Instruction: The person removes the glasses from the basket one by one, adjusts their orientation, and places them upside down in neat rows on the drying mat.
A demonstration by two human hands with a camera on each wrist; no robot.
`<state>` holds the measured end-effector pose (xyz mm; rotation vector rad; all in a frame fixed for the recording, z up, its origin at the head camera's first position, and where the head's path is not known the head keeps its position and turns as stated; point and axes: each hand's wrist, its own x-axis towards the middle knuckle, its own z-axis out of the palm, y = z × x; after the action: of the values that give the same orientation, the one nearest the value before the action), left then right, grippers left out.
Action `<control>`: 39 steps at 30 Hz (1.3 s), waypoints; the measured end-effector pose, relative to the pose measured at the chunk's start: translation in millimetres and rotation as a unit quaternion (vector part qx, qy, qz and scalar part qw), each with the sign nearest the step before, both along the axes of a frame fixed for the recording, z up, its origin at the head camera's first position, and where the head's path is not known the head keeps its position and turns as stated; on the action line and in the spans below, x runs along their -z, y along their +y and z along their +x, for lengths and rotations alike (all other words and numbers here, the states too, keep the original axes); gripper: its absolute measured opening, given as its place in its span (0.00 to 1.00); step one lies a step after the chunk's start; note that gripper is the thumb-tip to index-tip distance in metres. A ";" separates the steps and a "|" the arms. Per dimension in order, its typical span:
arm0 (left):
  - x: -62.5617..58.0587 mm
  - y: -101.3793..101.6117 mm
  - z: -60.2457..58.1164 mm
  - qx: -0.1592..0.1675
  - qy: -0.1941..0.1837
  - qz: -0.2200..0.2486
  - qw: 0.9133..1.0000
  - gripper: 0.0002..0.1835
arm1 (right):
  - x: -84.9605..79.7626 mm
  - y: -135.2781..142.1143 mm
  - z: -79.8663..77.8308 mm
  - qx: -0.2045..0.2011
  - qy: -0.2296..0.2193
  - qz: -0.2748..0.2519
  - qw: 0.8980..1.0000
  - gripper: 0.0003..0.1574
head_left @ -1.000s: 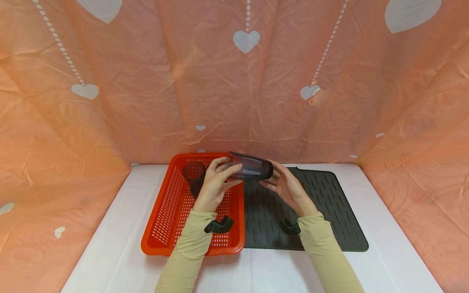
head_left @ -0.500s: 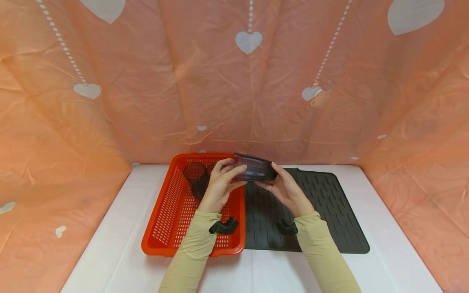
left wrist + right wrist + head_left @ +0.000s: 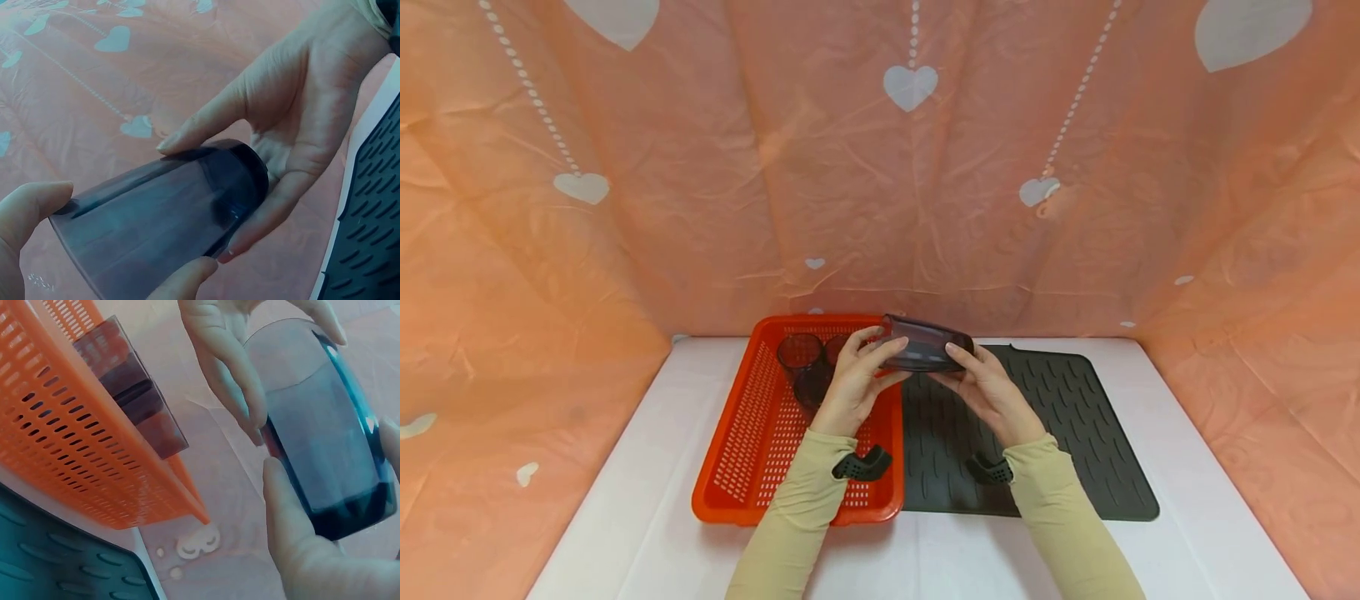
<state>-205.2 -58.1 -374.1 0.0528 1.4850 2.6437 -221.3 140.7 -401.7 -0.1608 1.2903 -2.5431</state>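
Gripping a smoke-tinted glass tumbler (image 3: pixel 927 348) between them, two bare hands hold it up at the centre of the frame, lying on its side with its mouth toward the left and its thick, dark base toward the right, a little lower. The left hand (image 3: pixel 852 383) has thumb and fingers curled round the mouth end; the right hand (image 3: pixel 992 390) clasps the base end, its thumb on the near side.

At centre left stands an orange-red perforated plastic basket (image 3: pixel 730 511) holding more dark tumblers in its upper part. One glass (image 3: pixel 800 353) shows its round rim, a second glass (image 3: pixel 811 387) sits just below it, and a third glass (image 3: pixel 836 345) is partly hidden behind the left hand. Whether they touch one another is hard to tell.

Right beside the basket, at centre right, a dark ridged drying mat (image 3: pixel 1082 433) lies on the white tabletop (image 3: pixel 640 467). A peach curtain (image 3: pixel 850 183) with pale hearts fills the upper frame.
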 end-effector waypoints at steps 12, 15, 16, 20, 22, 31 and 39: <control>-1.0 -0.7 -1.1 0.028 -0.034 -0.079 0.996 0.37 | -3.1 5.4 0.9 0.060 0.000 0.057 0.997 0.29; -2.4 -1.4 -0.3 0.028 -0.039 -0.092 0.995 0.37 | -4.2 8.7 0.8 0.068 0.012 0.063 0.996 0.26; -3.4 -1.6 0.1 0.029 -0.039 -0.091 0.995 0.36 | -4.4 9.7 0.9 0.071 0.013 0.060 0.996 0.25; -6.9 -2.7 1.0 0.032 -0.040 -0.080 0.995 0.32 | -5.2 13.1 1.2 0.077 0.009 0.047 0.996 0.26; -7.8 -3.4 1.2 0.035 -0.038 -0.078 0.996 0.31 | -6.1 14.2 1.5 0.082 0.004 0.044 0.996 0.25; -7.1 -6.8 3.3 0.044 -0.030 -0.061 0.997 0.29 | -8.8 18.2 4.3 0.094 0.002 0.041 0.995 0.27; -8.3 -14.9 10.0 0.044 -0.005 -0.041 0.998 0.27 | -9.8 29.5 6.3 0.096 0.024 0.055 0.994 0.25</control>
<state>-195.2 -73.0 -365.7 0.0960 1.5503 2.5089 -215.0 170.2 -391.9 -0.0770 1.5287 -2.6307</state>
